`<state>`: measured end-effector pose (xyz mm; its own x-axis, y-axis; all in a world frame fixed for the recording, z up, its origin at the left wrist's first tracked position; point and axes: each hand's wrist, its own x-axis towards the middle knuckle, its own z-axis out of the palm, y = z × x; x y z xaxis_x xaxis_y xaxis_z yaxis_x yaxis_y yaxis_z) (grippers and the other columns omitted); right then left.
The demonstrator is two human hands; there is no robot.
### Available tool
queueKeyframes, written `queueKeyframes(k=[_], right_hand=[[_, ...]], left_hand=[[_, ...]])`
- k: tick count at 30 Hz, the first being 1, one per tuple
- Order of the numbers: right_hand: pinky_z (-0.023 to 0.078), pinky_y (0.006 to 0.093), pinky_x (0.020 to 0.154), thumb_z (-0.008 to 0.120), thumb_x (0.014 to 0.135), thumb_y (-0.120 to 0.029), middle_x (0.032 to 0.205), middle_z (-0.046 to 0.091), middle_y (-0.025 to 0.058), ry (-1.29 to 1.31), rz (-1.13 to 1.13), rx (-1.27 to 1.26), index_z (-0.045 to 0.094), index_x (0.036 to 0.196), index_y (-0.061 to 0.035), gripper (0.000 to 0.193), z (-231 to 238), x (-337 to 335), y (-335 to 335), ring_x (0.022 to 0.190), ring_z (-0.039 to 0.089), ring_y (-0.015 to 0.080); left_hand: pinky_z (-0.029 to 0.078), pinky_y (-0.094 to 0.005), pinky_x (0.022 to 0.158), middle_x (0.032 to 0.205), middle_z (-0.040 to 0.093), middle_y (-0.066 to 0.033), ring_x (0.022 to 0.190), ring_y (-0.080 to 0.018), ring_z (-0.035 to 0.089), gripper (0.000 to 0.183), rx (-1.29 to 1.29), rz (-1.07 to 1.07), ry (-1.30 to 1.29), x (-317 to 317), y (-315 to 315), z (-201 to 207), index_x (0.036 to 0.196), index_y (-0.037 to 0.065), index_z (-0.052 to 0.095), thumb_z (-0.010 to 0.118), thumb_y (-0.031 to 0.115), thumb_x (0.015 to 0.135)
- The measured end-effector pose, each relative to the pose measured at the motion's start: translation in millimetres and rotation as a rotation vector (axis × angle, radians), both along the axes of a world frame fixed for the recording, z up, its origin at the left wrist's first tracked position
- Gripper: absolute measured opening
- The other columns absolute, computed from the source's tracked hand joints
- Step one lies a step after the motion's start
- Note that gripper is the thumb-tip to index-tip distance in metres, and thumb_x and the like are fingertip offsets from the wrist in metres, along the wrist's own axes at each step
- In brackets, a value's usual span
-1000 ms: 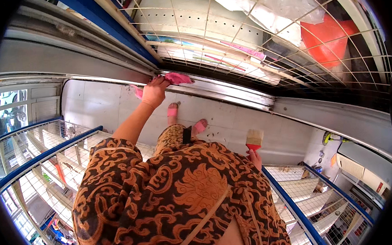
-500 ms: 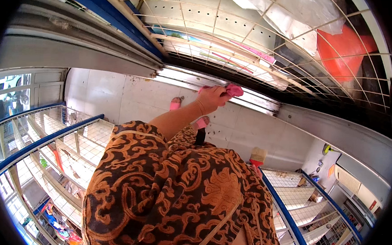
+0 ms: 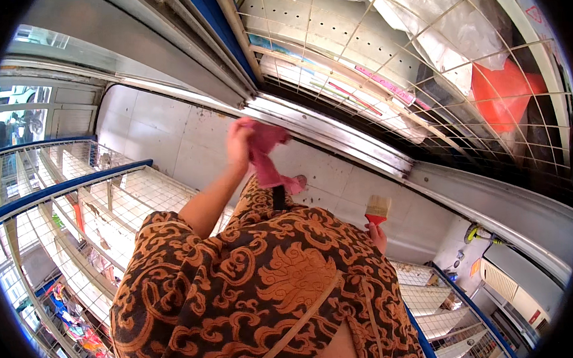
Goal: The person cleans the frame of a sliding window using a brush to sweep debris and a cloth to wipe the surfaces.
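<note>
My left hand (image 3: 237, 144) is closed on a pink cloth (image 3: 264, 155), which hangs loosely down beside the fingers. Hand and cloth are over the floor, just in front of a metal door track (image 3: 323, 135). Low on my right side, my right hand (image 3: 377, 236) grips the red handle of a flat paintbrush (image 3: 379, 206) with pale bristles pointing away from me. My patterned garment covers most of that hand and its arm. A foot shows partly below the cloth.
Beyond the track stands a wire rack (image 3: 332, 63) holding plastic bags and a red-orange item (image 3: 504, 96). White wire shelving with blue rails (image 3: 73, 190) flanks me on the left, and more stands at the lower right. Dark debris specks the light tiled floor (image 3: 187, 142).
My left hand has lifted off the door track and moved left, and the bunched cloth now hangs open. More of the paintbrush and my right hand has come into view.
</note>
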<state>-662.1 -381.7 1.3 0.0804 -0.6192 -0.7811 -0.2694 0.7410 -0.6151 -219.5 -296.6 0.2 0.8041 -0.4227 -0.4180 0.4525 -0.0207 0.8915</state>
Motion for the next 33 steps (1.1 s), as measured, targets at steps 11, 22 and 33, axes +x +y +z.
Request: queueKeyframes(k=[11,22,33], right_hand=[[0.034,0.0247,0.048,0.056,0.091,-0.031,0.062,0.055,0.0036,0.048,-0.076,-0.023,0.06,0.088,-0.0003,0.031,-13,-51,28,0.052,0.048,0.0091],[0.034,0.0266,0.048,0.058,0.088,-0.04,0.062,0.056,0.0023,0.116,-0.141,-0.039,0.061,0.088,0.0002,0.04,-22,-102,70,0.054,0.047,0.0102],[0.038,0.0265,0.055,0.058,0.089,-0.038,0.065,0.056,0.003,0.25,-0.037,0.015,0.061,0.09,0.0011,0.04,-39,-103,50,0.058,0.049,0.0105]], left_hand=[[0.048,-0.0374,0.073,0.087,0.061,-0.0127,0.083,-0.0294,0.061,0.024,0.46,-0.145,-0.862,-41,-59,-44,0.098,0.009,0.051,0.059,0.0,0.078],[0.048,-0.0378,0.072,0.087,0.062,-0.0123,0.08,-0.0289,0.063,0.024,0.58,-0.007,-0.81,8,-27,-9,0.098,0.009,0.049,0.06,0.005,0.078],[0.049,-0.0419,0.068,0.083,0.062,-0.0134,0.079,-0.0346,0.061,0.018,0.624,-0.038,-0.824,-10,-31,-33,0.095,0.009,0.051,0.05,0.001,0.079]])
